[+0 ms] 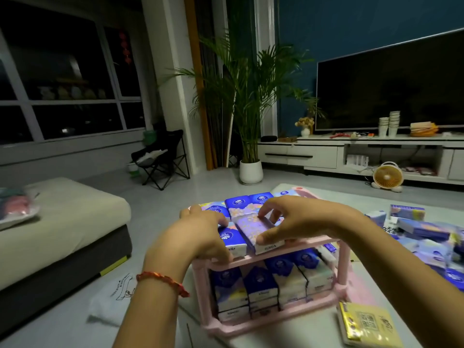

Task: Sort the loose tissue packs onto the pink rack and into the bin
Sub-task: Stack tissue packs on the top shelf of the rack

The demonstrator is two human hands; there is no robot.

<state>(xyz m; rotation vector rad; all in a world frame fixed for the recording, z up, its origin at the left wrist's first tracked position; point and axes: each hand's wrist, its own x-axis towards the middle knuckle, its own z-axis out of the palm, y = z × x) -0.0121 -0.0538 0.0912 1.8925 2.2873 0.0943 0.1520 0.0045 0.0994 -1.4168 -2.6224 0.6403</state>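
Head view. The pink plastic two-tier rack point(343, 267) stands on the white bench point(301, 335). Its lower shelf is filled with upright blue-and-white packs point(261, 285). Its upper shelf carries a back row and a part-filled front row.

The right hand point(298, 219) holds a long lilac floral tissue pack point(253, 231) lying on the upper shelf. The thumb bears on the pack's near side and the curled fingers point(267, 212) on its far side, a pinch across the width. The left hand point(200, 234) lies over a blue tissue pack point(232, 238) just beside it, thumb at the front rail. Whether this hand grips or merely presses cannot be established.

A heap of loose tissue packs point(426, 237) lies on the bench to the right, apart from the rack. No bin can be identified.

Assessment: the step in hand appears to be seating the lilac pack in the front row. Recommended practice:
- The left hand bears down on the blue pack so that the neighbour does not shift.
- The lilac pack slides flush against it, with its near end level with the front rail and not overhanging.
- The wrapper looks soft, so a light pinch should suffice.

Risk: the near ends sit at the shelf edge, and a forward push could tip packs off.
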